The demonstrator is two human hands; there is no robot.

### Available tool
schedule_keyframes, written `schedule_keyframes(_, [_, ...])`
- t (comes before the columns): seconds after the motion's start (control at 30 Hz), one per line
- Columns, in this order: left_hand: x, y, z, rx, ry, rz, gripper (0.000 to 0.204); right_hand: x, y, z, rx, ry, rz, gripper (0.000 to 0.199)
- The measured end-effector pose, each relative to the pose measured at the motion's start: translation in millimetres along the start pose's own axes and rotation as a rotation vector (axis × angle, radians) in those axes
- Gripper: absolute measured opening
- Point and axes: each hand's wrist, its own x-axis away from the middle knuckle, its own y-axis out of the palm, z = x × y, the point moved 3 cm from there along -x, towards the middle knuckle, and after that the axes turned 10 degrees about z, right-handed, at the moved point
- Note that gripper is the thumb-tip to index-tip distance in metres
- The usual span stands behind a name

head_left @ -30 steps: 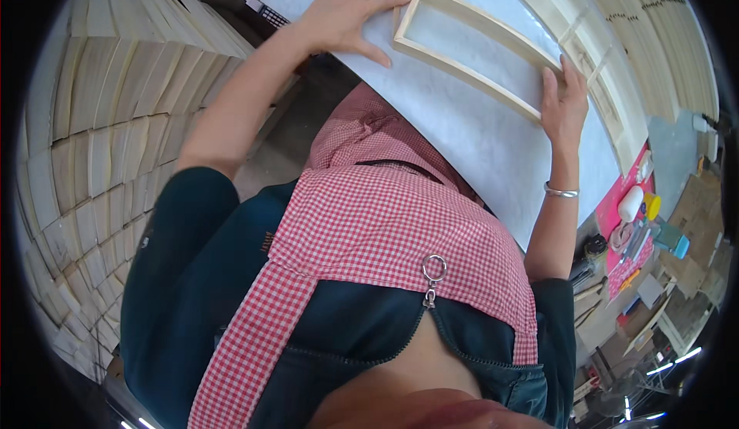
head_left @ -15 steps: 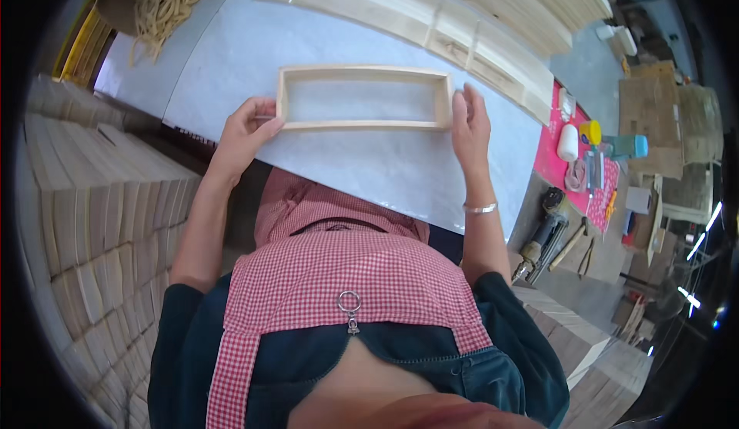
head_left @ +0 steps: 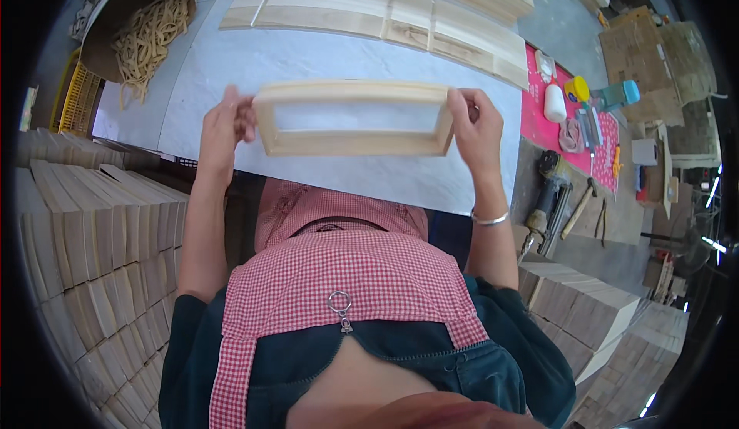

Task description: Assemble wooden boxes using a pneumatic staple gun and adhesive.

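Observation:
A long rectangular frame of pale wood [head_left: 354, 146] is lifted and tilted over the white tabletop [head_left: 300, 52], slightly blurred. Its middle is open, and the tabletop shows through. At its right end, my right hand [head_left: 479, 133] is closed on the short side, thumb and fingers pinching it. My left hand [head_left: 223, 133] is at the left end, its fingers bent and smeared by motion; whether they touch the wood I cannot tell.
Flat wooden boards [head_left: 331, 10] lie along the table's far side. A bucket [head_left: 108, 29] of rubber bands stands far left. Stacked wood blocks [head_left: 108, 221] rise at left. A white bottle [head_left: 554, 103] on red cloth and a nail gun [head_left: 546, 198] are at right.
The wooden frame has been lifted and tipped toward me. My right hand has closed on its right end, and the left hand's fingers have shifted from their grip. The view has turned slightly.

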Motion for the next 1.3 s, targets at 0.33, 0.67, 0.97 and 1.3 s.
schedule_keyframes(0.33, [-3.6, 25.9, -37.7, -0.163, 0.272, 0.211, 0.025, -124.3, -91.2, 172.8, 0.638, -0.19, 0.331, 0.052])
schedule_keyframes(0.67, [43.0, -6.0, -71.8, 0.072, 0.007, 0.376, 0.026, -185.4, -189.0, 274.2, 0.963, 0.269, 0.315, 0.075])
schedule_keyframes(0.97, [71.4, 64.9, -39.4, -0.109, 0.233, 0.208, 0.025, -125.5, -143.4, 109.1, -0.021, 0.09, 0.604, 0.069])
schedule_keyframes(1.3, [90.9, 123.6, -68.0, -0.899, 1.27, 0.01, 0.037, 46.1, 38.0, -9.9, -0.294, -0.081, -0.006, 0.052])
